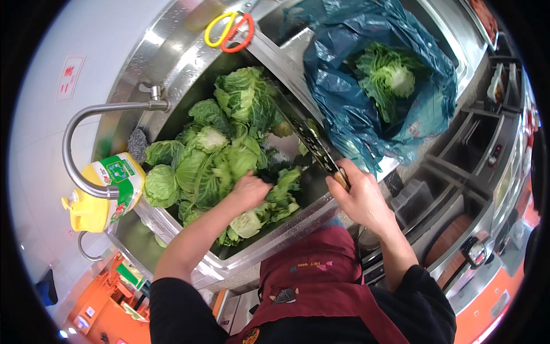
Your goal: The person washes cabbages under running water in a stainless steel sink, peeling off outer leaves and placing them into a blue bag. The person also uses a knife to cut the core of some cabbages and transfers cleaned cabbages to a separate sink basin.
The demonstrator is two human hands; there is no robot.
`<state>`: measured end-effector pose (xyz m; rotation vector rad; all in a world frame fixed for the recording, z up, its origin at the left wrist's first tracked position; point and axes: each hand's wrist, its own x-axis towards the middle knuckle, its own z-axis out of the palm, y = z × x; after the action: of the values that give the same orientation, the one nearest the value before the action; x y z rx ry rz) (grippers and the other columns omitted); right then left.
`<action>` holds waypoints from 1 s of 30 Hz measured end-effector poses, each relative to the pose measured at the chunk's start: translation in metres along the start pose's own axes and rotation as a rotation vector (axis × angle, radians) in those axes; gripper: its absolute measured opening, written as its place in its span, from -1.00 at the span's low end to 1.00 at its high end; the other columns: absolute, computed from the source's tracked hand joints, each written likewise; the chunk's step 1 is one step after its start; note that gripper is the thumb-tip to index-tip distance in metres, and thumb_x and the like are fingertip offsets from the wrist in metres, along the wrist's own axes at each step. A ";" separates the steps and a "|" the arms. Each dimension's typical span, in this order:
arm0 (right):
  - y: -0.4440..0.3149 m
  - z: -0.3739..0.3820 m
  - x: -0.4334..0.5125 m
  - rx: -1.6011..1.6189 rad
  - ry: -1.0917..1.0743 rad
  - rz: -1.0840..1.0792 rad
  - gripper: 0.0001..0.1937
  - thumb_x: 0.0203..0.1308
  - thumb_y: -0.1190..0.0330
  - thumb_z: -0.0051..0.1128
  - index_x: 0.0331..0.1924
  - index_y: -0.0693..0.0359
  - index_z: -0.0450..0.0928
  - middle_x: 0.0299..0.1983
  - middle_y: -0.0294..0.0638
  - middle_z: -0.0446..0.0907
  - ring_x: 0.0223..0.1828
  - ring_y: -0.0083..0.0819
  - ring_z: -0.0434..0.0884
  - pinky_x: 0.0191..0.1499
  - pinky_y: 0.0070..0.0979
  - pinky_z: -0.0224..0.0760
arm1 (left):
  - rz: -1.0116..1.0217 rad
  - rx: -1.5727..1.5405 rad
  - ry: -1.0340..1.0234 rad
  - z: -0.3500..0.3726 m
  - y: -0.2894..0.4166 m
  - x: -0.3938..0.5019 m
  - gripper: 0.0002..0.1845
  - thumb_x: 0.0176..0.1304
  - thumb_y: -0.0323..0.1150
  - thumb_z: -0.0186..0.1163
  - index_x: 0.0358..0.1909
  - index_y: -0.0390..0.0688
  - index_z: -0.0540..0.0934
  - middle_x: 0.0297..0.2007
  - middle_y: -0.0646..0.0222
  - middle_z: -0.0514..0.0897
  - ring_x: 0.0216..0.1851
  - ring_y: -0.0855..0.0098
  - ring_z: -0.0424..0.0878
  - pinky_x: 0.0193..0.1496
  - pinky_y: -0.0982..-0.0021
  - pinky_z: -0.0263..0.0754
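Note:
In the head view my right hand (361, 195) grips the wooden handle of a large knife (307, 133), whose dark, wet blade slants up and left over the sink's right side. My left hand (250, 190) is down among cabbage leaves in the steel sink (300, 223); whether its fingers hold a leaf cannot be told. Green cabbages (206, 172) and loose outer leaves are heaped around it. A cut cabbage piece (245, 224) lies below my left hand. On the right, a blue plastic bag (335, 86) stands open with a leafy cabbage head (399, 79) inside.
Scissors (230, 32) with yellow and red handles lie at the sink's upper rim. A curved steel faucet (71, 133), a yellow jug (92, 215) and a grey scouring pad (138, 144) are at the left. Steel kitchen units (472, 142) run along the right.

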<state>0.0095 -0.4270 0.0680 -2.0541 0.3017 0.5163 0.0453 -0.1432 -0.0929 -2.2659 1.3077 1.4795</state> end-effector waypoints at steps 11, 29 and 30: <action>-0.010 -0.009 -0.004 -0.181 0.216 -0.229 -0.67 0.24 0.42 0.27 0.06 0.28 0.53 -0.45 0.04 0.62 -0.46 -0.11 0.69 -0.40 -0.32 0.51 | -0.351 -0.614 0.724 -0.064 0.075 0.066 -0.27 0.01 -0.25 0.40 0.30 -0.17 0.47 0.00 0.14 0.67 0.12 0.13 0.59 0.26 0.05 0.35; -0.062 0.001 0.013 -0.072 0.140 -0.211 -0.69 0.23 0.44 0.31 0.02 0.33 0.55 -0.53 -0.07 0.59 -0.54 -0.21 0.64 -0.43 -0.41 0.47 | -0.037 0.641 -0.290 0.032 -0.051 0.136 -0.40 0.21 -0.29 0.31 0.32 -0.01 0.46 0.32 0.34 0.45 0.40 0.25 0.31 0.21 0.15 0.36; -0.062 0.000 0.011 -0.080 0.143 -0.177 -0.69 0.22 0.44 0.31 0.02 0.33 0.55 -0.53 -0.08 0.58 -0.54 -0.22 0.64 -0.43 -0.41 0.46 | -0.125 0.616 -0.318 0.030 -0.040 0.148 -0.41 0.22 -0.25 0.30 0.32 0.00 0.47 0.31 0.34 0.46 0.38 0.24 0.33 0.21 0.12 0.34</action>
<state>0.0448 -0.3958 0.1100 -2.1753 0.1833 0.2777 0.0746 -0.1897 -0.2392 -1.6168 1.2690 1.1266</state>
